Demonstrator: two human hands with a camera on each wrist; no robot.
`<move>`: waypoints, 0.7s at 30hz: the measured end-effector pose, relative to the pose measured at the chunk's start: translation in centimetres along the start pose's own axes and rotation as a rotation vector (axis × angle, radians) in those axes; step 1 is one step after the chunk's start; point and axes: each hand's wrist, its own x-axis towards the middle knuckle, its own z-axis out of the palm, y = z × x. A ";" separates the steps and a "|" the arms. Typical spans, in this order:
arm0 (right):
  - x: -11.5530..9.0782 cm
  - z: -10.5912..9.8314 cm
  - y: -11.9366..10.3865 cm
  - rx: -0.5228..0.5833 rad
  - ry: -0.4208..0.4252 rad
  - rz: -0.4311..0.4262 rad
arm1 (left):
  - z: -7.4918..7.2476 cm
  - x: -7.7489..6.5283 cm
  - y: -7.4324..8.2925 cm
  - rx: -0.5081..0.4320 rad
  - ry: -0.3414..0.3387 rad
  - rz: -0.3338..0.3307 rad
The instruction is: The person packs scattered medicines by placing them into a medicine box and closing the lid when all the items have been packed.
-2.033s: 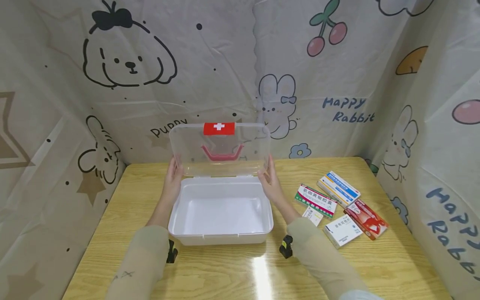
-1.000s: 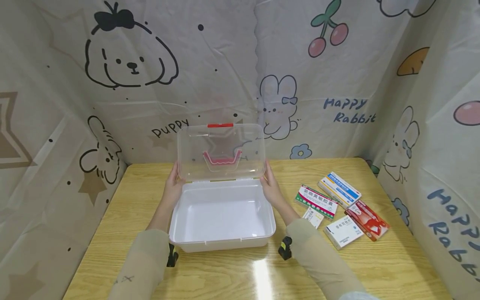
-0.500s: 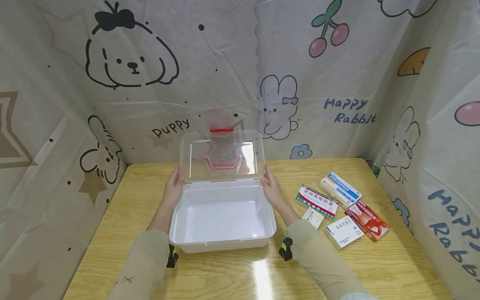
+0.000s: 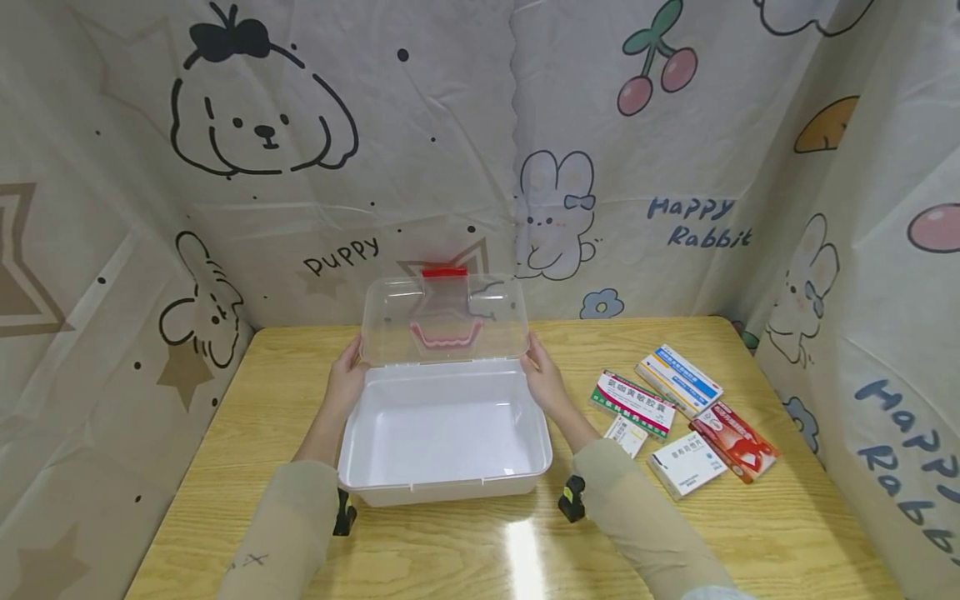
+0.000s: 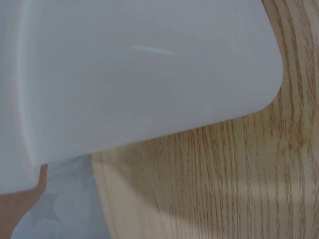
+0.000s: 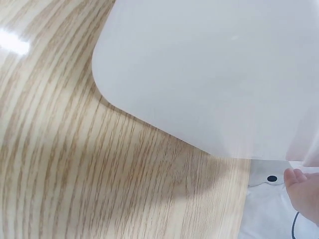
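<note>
A white first-aid box (image 4: 450, 433) stands on the wooden table with its inside bare. Its clear lid (image 4: 390, 308) is raised and leans back toward the cloth wall, with a red latch (image 4: 445, 272) on its top edge and a pink handle (image 4: 447, 335). My left hand (image 4: 347, 377) grips the back left corner where lid and box meet, and my right hand (image 4: 543, 377) does the same at the back right corner. In both wrist views the box's white side wall (image 5: 149, 74) fills much of the picture, and only part of each hand shows.
Several medicine boxes lie to the right: a green and red one (image 4: 633, 403), a blue and white one (image 4: 679, 379), a red one (image 4: 735, 442), a white one (image 4: 687, 463) and a small one (image 4: 626, 435) near my right forearm. A printed cloth wall (image 4: 465, 167) rises behind the table.
The lid has tipped further back and its top edge has sunk lower. The box has come slightly nearer since two seconds ago. Both hands stay at its back corners.
</note>
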 end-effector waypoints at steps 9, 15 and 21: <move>-0.1 0.0 -0.1 -0.055 -0.004 0.032 | 0.0 0.2 -0.2 0.036 0.005 -0.040; -0.1 0.0 -0.1 -0.061 -0.001 0.051 | -0.1 0.2 -0.2 0.065 0.015 -0.038; -0.1 -0.1 -0.1 -0.082 0.001 0.055 | -0.1 0.0 0.0 0.095 0.008 -0.071</move>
